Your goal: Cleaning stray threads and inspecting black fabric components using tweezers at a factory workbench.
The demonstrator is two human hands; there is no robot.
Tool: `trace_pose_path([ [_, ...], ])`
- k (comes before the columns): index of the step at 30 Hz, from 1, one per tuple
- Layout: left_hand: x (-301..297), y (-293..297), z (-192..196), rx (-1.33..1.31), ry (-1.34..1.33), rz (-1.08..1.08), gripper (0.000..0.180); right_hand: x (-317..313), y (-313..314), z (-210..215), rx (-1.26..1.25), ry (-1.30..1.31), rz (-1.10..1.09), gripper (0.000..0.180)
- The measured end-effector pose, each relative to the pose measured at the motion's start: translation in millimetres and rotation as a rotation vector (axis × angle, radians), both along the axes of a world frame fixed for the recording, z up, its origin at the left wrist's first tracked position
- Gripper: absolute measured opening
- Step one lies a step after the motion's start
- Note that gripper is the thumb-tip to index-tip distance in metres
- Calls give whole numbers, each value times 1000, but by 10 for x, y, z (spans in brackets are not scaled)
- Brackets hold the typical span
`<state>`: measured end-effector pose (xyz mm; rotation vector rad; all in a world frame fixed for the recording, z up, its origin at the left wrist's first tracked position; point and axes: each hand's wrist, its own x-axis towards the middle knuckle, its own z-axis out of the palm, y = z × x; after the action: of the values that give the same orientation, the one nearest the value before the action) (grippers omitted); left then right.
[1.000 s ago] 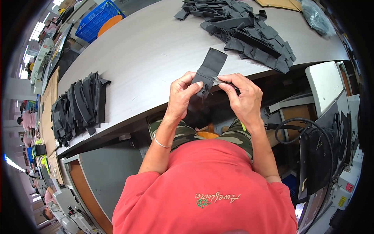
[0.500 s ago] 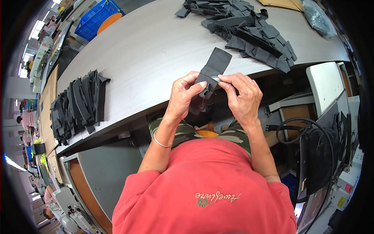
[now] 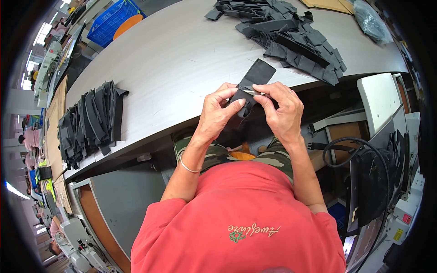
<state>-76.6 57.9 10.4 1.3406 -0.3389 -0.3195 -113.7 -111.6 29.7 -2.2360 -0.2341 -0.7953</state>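
Observation:
A folded dark grey fabric piece [image 3: 258, 73] is pinched between the thumb and fingers of my left hand [image 3: 216, 111], just past the table's near edge. Its flat end points up and away, over the tabletop; the lower end hangs below my fingers. My right hand [image 3: 283, 107] is closed on a slim silver pointed tool [image 3: 249, 92], whose tip lies against the fabric near a crosswise fold. Fingers cover much of the tool, so its exact kind does not show.
The pale curved table [image 3: 168, 63] bears a heap of dark grey fabric pieces [image 3: 300, 43] at far right and a row of similar pieces [image 3: 93, 120] at left. A clear plastic bag [image 3: 372, 22] lies at far right. A black cable [image 3: 353, 139] loops beside my right arm.
The fabric piece has tilted slightly right and come a little nearer. My right hand has shifted slightly left, and more of the silver tool now shows across the fabric.

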Motion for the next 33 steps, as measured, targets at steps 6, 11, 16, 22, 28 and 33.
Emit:
trace_pose_path([
  [6,4,-7,-4,33,-56,0,19,7,6,-15,54,32,24,14],
  [11,2,-12,6,40,-43,-10,19,6,34,-28,34,-6,5,14],
  [16,-1,-11,39,99,-93,6,20,9,47,-22,29,-19,-3,13],
  [22,-20,-34,43,212,-255,40,23,-7,51,-6,9,17,6,10],
  [28,-10,-24,15,404,-487,150,22,-41,-31,26,124,61,4,17],
  [33,-28,-40,25,429,-510,187,20,-56,-19,62,-27,55,-16,16],
])
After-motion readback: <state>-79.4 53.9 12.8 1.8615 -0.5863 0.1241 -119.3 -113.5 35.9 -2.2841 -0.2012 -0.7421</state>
